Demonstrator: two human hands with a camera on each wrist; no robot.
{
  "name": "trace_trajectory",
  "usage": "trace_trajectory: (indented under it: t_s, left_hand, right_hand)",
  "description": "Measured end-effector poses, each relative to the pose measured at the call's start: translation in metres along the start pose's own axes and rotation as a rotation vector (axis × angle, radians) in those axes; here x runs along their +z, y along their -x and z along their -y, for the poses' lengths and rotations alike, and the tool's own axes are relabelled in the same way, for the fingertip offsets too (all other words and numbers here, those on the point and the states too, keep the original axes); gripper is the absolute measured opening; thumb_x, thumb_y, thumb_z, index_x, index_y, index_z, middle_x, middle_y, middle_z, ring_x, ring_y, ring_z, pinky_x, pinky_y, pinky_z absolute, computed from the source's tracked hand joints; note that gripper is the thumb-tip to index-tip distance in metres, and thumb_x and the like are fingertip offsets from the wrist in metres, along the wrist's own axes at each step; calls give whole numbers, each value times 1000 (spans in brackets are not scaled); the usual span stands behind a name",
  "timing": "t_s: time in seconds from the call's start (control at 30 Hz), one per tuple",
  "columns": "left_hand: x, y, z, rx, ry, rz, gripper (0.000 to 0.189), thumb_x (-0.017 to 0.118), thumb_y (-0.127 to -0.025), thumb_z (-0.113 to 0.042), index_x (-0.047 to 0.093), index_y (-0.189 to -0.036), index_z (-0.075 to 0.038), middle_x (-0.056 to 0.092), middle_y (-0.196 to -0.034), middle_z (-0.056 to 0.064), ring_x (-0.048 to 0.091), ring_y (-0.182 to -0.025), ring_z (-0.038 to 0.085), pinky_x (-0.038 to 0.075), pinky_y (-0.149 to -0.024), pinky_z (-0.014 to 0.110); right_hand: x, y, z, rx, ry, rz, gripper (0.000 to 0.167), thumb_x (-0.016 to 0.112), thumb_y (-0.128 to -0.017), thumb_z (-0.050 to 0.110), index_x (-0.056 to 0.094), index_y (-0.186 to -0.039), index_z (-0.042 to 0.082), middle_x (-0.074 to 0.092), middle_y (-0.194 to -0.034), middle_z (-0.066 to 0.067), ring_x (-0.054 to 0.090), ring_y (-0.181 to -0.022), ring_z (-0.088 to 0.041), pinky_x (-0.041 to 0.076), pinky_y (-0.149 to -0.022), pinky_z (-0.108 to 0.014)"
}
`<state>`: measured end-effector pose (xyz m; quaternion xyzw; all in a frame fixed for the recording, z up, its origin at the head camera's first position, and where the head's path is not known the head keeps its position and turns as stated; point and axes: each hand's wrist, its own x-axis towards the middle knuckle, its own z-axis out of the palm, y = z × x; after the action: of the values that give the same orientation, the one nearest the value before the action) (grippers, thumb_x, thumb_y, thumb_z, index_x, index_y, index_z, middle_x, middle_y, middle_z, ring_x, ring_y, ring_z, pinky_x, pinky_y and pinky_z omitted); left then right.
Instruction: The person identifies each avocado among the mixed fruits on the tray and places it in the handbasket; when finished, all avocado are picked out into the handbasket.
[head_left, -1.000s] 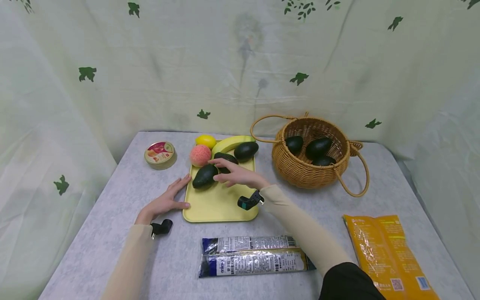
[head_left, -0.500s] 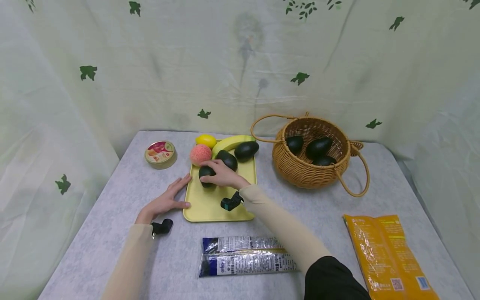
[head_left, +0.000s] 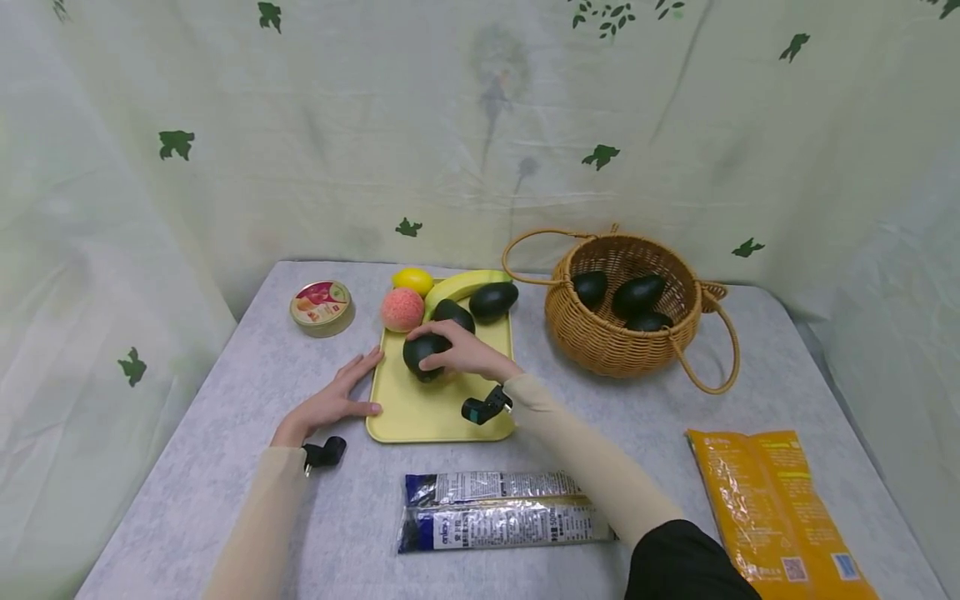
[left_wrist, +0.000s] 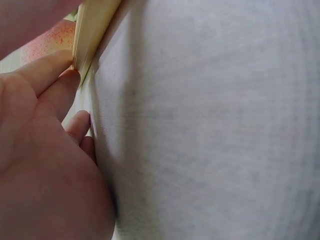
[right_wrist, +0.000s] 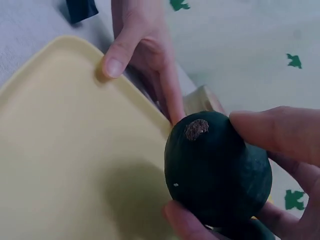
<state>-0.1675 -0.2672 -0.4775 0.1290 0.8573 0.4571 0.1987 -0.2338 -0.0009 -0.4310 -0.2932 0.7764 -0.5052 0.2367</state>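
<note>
Head view: we take the yellow tray point(head_left: 442, 425) as landmark, lying on the tabletop point(head_left: 202, 492). The avocado point(head_left: 420, 357) in hand is over the tray's middle, left of centre; our right hand point(head_left: 468, 353) grasps it, thumb on the near side, fingers on the far side. Our left hand point(head_left: 330, 406) grips nothing; its fingers and thumb are spread and touch the tray's left rim. At the tray's far end lie a lemon point(head_left: 412, 282), a peach point(head_left: 402, 310), a banana point(head_left: 459, 286) and two more avocados point(head_left: 493, 302). Right of the tray stands a wicker basket point(head_left: 600, 346) with three avocados inside; left of its far end, a round tin point(head_left: 322, 308). On the near side lies a blue-and-clear packet point(head_left: 510, 517); nearer and well to the right, an orange bag point(head_left: 780, 508).

Left wrist view: extended fingers meet the tray's edge, with the peach beyond.

Right wrist view: we see the held avocado's stem scar point(right_wrist: 196, 129) and a shadow on the tray beside it; probably lifted, though the gap is unclear. Handling estimate: light to moderate weight, firm, smooth enough to roll or slip, not fragile. Best hold: thumb opposite fingers across the widest girth, as now.
</note>
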Motion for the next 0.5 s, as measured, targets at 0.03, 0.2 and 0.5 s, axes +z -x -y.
trace_trajectory:
  t_s: [0.03, 0.2, 0.5]
  left_hand:
    - [0, 0, 0, -4, 3, -1, 91, 72, -85, -20, 13, -155, -15, 1, -160, 9, -11, -142, 37, -2, -104, 69]
    - [0, 0, -1, -5, 17, -2, 92, 73, -85, -19, 14, -155, -14, 1, -160, 9, -12, -142, 37, -2, -104, 69]
    - [1, 0, 1, -16, 20, -1, 93, 73, -84, -21, 13, -155, -16, 0, -160, 9, -12, -142, 36, -2, -103, 69]
  right_hand:
    - [-3, 4, 0, -4, -47, 7, 42, 68, -88, 10, 59, -129, 13, 45, -136, -5, 46, -112, -20, 55, -74, -35]
    - [-22, 24, 4, 4, -218, 16, 44, 67, -89, 11, 57, -131, 16, 41, -139, -2, 47, -117, -24, 54, -80, -36]
    - [-71, 69, 14, 23, -343, -38, 53, 65, -91, 12, 48, -140, 20, 25, -149, -2, 51, -118, -31, 50, -89, -43]
